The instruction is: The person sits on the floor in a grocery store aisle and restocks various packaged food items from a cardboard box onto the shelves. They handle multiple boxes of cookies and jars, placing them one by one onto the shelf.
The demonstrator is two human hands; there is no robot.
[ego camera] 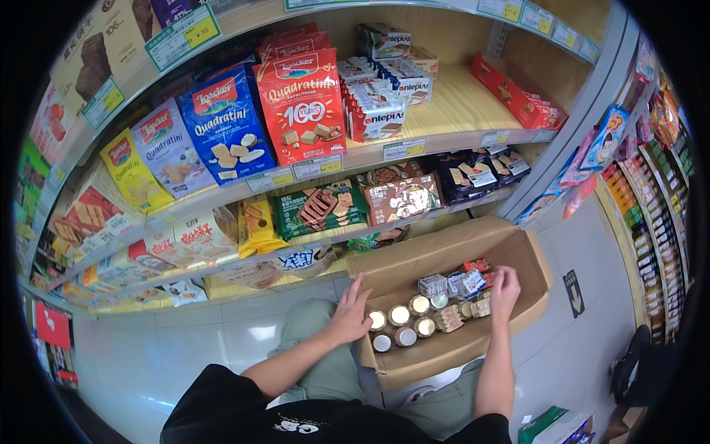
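Observation:
An open cardboard box (444,355) stands on the floor between my knees. Jars with metal lids (399,315) fill its left part, and small wafer packs in white-blue wrapping (466,283), red packs (478,265) and beige packs (448,318) lie further right. My left hand (350,313) rests at the box's left rim beside the jars, fingers spread, holding nothing. Over the right part of the box is my right hand (505,286), near the red packs; its fingers are curled, and whether something is in them cannot be told.
Ahead, a shelf (466,105) bears Loacker bags (305,105), stacked wafer packs (377,111) and a red display carton (516,94). Biscuit packs (321,208) lie on the tier below. A person's dark shoe (629,363) and an open carton (560,427) are at the lower right.

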